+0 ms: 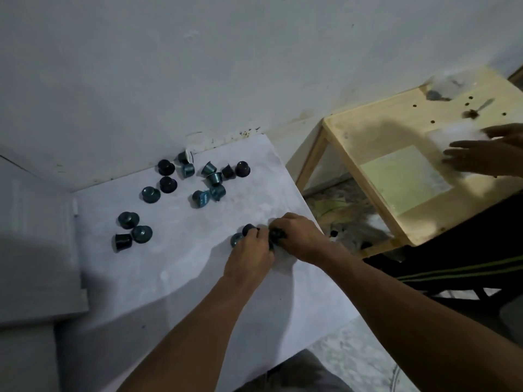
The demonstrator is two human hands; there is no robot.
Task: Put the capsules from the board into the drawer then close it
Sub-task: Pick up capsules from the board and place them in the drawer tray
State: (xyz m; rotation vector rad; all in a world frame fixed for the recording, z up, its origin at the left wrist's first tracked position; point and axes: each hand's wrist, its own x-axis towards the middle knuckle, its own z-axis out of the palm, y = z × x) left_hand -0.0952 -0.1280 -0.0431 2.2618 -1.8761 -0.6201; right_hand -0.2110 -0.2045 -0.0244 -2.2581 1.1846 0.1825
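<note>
1. White board (175,278) lies flat in dim light, with its far edge against a pale wall (198,66).
2. Small teal and near-black capsules sit scattered on the board. A loose cluster of capsules (214,179) lies near the board's far edge, and three capsules (141,233) sit near its left edge.
3. Both of the person's hands meet close to the board's right edge. Their bare forearms reach in from the board's near side.
4. The left hand (249,258) is palm down, with its fingertips curled onto a dark capsule (248,228). A teal capsule (235,239) rests on the board just beside that hand, on the side toward the board's middle.
5. The right hand (300,239) is closed around a bunch of dark capsules (278,235). Whether the bunch touches the board cannot be told.
6. A pale grey block (36,250) runs along the board's left edge. Whether it is the drawer cannot be told.
7. Beyond the board's right edge stands a light wooden table (368,131) with a pale green sheet (404,179) on it. Another person's hands (481,158), blurred, are over that table.
</note>
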